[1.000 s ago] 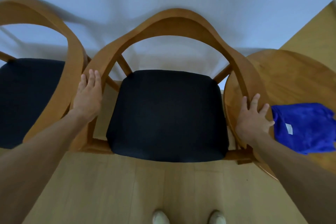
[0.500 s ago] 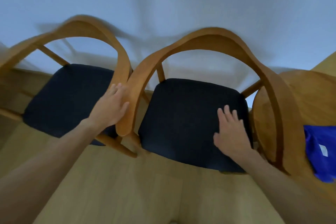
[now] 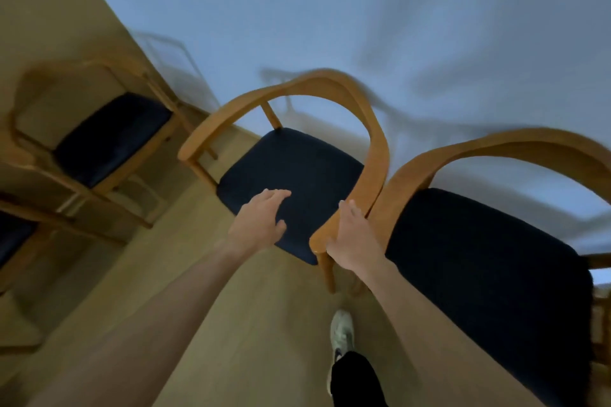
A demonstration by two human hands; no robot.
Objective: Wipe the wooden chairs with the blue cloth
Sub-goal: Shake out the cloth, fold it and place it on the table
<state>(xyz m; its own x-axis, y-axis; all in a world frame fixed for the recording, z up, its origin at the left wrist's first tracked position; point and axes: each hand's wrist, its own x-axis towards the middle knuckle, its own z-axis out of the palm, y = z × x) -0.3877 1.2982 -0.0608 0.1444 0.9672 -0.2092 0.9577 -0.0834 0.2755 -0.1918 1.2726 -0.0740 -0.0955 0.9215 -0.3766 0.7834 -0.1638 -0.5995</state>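
Observation:
The blue cloth is out of view. A wooden armchair [image 3: 377, 155] with a black seat stands in the middle, and a second one [image 3: 496, 146] is close on its right, their curved arms nearly touching. My left hand [image 3: 256, 226] hovers open above the front of the middle chair's seat, fingers stretched forward, holding nothing. My right hand [image 3: 352, 236] lies against the outer side of that chair's right armrest near its front end, fingers fairly straight along the wood.
A third chair [image 3: 109, 132] stands blurred at the left by the wall, and part of another chair [image 3: 20, 235] shows at the far left edge. The pale wall [image 3: 363, 26] runs behind the chairs. My shoe [image 3: 342, 334] is on the wooden floor [image 3: 231, 324].
The view has swung left, so the round table and blue cloth dropped out of sight. My right hand moved from the right chair's seat to the middle chair's armrest; my left hand left that armrest.

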